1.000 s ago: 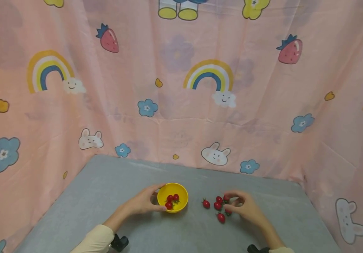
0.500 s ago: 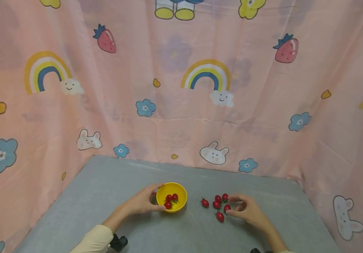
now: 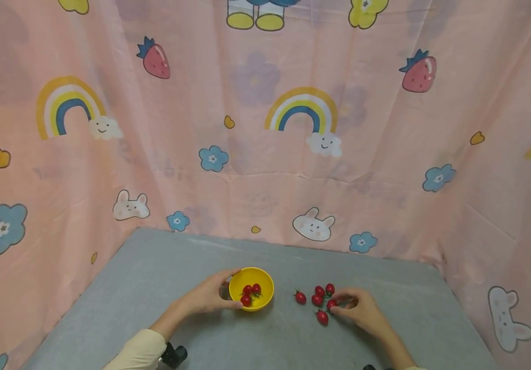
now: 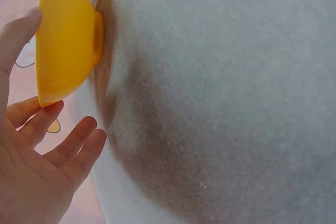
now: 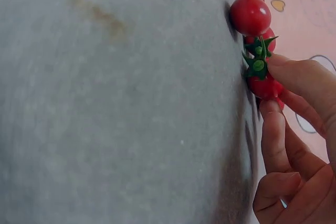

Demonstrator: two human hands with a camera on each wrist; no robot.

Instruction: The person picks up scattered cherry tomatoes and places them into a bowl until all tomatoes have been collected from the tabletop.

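A yellow bowl (image 3: 265,302) stands on the grey table with a few red cherry tomatoes (image 3: 245,300) inside. My left hand (image 3: 207,295) grips its left side, thumb and fingertips at opposite parts of the rim; the left wrist view shows the bowl (image 4: 65,45) upright, with the other fingers spread below. To the right, my right hand (image 3: 362,311) pinches a cherry tomato (image 3: 332,304) between thumb and fingers. Seen from the right wrist, this tomato (image 5: 262,87) has a green stem cap close by the thumb and sits low at the table surface.
Several more cherry tomatoes lie loosely grouped left of my right hand, one of them (image 3: 322,317) nearer me and another (image 3: 299,297) apart toward the bowl. A pink printed curtain (image 3: 246,195) hangs along the back and sides of the grey table (image 3: 191,257).
My right hand has shifted off the rear tomatoes to the right-hand one, and its fingers have drawn together on it. The left hand stays on the bowl.
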